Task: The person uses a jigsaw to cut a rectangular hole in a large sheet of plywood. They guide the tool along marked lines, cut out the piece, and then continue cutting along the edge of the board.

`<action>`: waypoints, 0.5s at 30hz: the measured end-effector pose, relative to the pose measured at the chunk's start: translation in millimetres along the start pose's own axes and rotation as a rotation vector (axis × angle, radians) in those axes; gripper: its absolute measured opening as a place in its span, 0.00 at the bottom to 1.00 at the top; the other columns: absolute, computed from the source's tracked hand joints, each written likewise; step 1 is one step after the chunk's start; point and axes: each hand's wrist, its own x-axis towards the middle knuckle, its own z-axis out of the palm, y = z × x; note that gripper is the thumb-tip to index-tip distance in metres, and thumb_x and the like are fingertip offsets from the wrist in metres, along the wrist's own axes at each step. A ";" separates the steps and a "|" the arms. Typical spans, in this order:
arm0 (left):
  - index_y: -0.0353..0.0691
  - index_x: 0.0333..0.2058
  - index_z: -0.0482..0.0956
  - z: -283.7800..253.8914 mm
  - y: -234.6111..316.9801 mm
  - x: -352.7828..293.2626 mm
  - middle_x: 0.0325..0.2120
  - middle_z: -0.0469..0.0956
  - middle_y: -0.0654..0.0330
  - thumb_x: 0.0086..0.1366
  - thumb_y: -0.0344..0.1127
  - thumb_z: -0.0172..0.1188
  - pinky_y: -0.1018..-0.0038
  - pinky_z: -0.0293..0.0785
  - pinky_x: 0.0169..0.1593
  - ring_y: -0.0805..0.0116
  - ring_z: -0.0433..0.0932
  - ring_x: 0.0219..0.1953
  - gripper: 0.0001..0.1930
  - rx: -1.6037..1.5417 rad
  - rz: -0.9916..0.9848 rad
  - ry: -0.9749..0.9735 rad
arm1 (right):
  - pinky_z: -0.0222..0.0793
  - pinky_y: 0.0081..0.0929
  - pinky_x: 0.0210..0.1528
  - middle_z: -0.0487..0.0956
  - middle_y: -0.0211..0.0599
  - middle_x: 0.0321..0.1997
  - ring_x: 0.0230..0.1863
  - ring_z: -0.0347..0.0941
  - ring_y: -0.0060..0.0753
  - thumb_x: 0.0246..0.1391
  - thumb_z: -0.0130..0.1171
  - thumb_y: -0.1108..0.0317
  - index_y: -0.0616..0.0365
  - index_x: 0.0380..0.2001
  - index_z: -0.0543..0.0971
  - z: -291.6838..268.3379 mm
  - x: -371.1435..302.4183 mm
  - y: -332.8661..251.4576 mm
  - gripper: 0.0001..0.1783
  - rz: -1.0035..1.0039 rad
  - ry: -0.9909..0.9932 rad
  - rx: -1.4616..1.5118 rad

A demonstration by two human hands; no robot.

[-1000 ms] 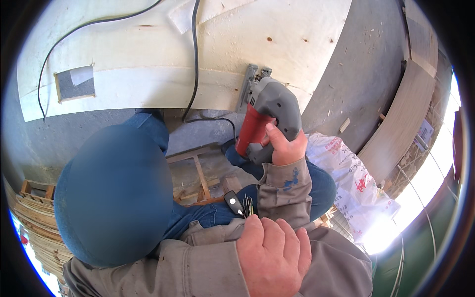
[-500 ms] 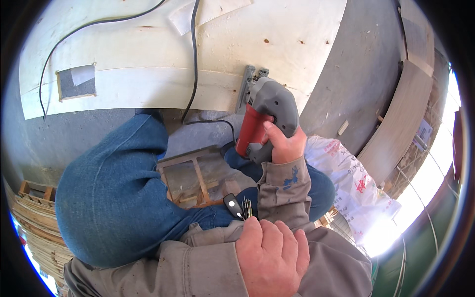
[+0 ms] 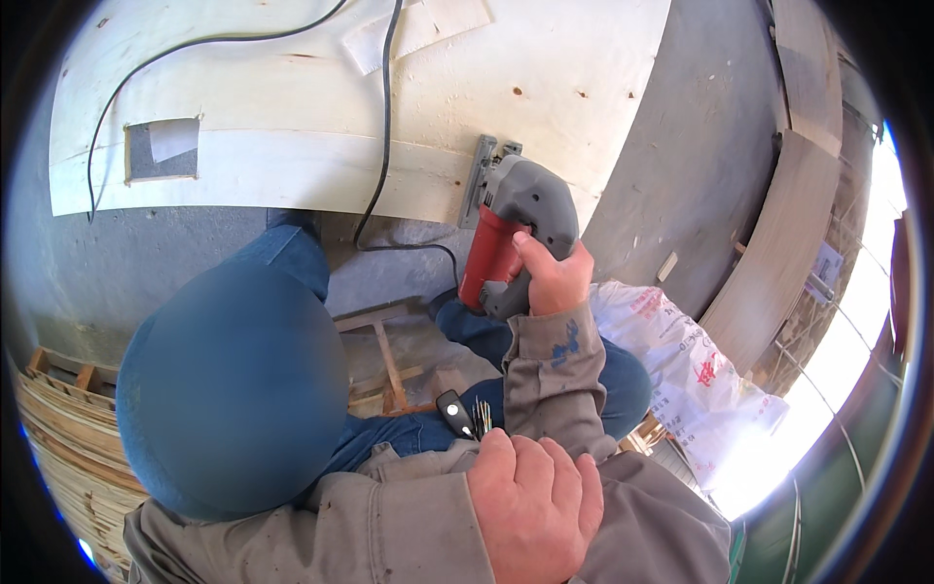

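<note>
A red and grey jigsaw [image 3: 506, 234] stands tilted at the near edge of a pale plywood sheet [image 3: 321, 170], its metal base against the wood. My right hand [image 3: 556, 275] is wrapped around its grey handle, thumb by the red body. The blade is hidden. My left hand [image 3: 535, 506] lies across my right sleeve [image 3: 555, 380], back upward and fingers bent down; their tips are hidden, so I cannot tell what they grip. A black key fob [image 3: 453, 413] and several thin metal pieces [image 3: 482, 417] show just beyond the left knuckles.
A black cord [image 3: 386, 127] crosses the sheet and loops to the tool. The sheet has a square cutout [image 3: 162, 151] at left and a loose offcut [image 3: 418, 29] on top. Right stands a white printed sack [image 3: 681, 360] near long boards [image 3: 778, 243]; stacked wood [image 3: 78, 438] lies left.
The view has shifted slightly, and my left knee looks larger and blurred. The jigsaw stays at the sheet's edge in my right hand; my left hand keeps its place.
</note>
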 end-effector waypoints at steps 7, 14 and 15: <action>0.30 0.38 0.83 -16.1 -10.3 -3.7 0.27 0.78 0.46 0.56 0.35 0.61 0.57 0.70 0.33 0.56 0.73 0.29 0.15 -0.115 0.134 0.143 | 0.70 0.28 0.24 0.80 0.37 0.23 0.20 0.75 0.26 0.52 0.68 0.69 0.69 0.35 0.81 1.0 3.1 2.1 0.13 -0.007 -0.002 -0.019; 0.32 0.41 0.83 -14.2 -1.5 -6.7 0.28 0.78 0.49 0.54 0.35 0.62 0.56 0.69 0.36 0.57 0.74 0.32 0.16 -0.096 0.081 -0.006 | 0.70 0.29 0.22 0.81 0.38 0.23 0.19 0.76 0.27 0.51 0.68 0.69 0.70 0.35 0.81 1.0 6.8 8.0 0.13 -0.047 0.022 -0.034; 0.31 0.41 0.83 -7.2 -0.8 -8.7 0.28 0.79 0.48 0.55 0.33 0.63 0.55 0.69 0.35 0.55 0.75 0.32 0.16 -0.061 0.082 0.009 | 0.70 0.29 0.22 0.81 0.38 0.23 0.19 0.76 0.27 0.51 0.68 0.69 0.70 0.35 0.81 2.7 7.5 9.5 0.13 -0.042 0.011 -0.028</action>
